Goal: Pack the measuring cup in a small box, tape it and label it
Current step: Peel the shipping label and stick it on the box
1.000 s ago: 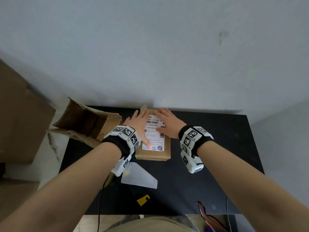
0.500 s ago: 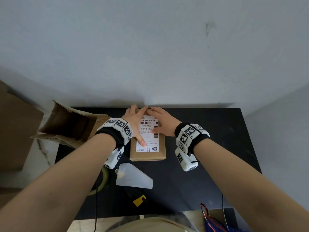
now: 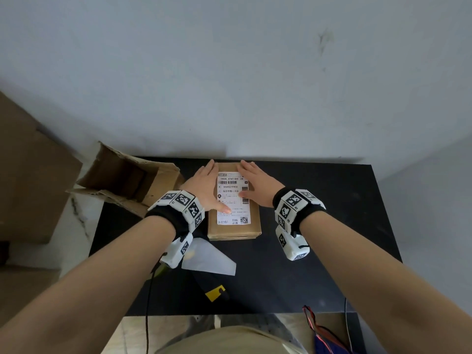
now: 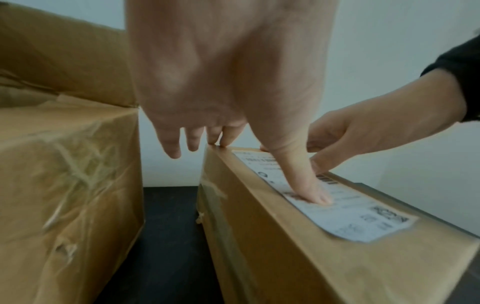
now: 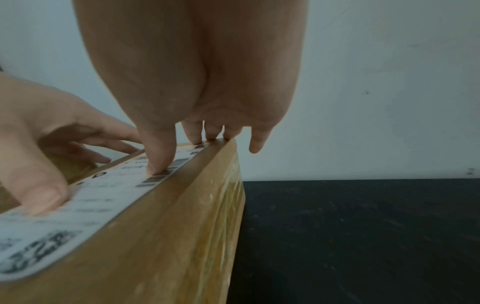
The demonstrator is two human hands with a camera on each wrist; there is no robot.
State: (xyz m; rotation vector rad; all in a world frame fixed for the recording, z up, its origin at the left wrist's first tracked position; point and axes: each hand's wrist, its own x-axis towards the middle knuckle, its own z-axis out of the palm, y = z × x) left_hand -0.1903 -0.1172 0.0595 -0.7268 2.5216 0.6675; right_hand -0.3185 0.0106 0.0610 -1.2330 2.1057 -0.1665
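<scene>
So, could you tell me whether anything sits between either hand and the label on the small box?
Nothing visible does. The left hand and right hand lie flat on the small box, and both thumbs press directly on the label. The backing sheet lies apart, nearer the person.

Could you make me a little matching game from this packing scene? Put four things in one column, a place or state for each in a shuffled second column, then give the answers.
Things:
1. shipping label
2. small box
3. large open carton
4. backing sheet

Places or states:
A. lies loose on the black table, nearer the person than the small box
B. stuck on the box top, pressed by the left hand and the right hand
C. stands at the table's left edge, flaps open
D. closed, on the table between both wrists

Pairs: 1-B, 2-D, 3-C, 4-A
</scene>
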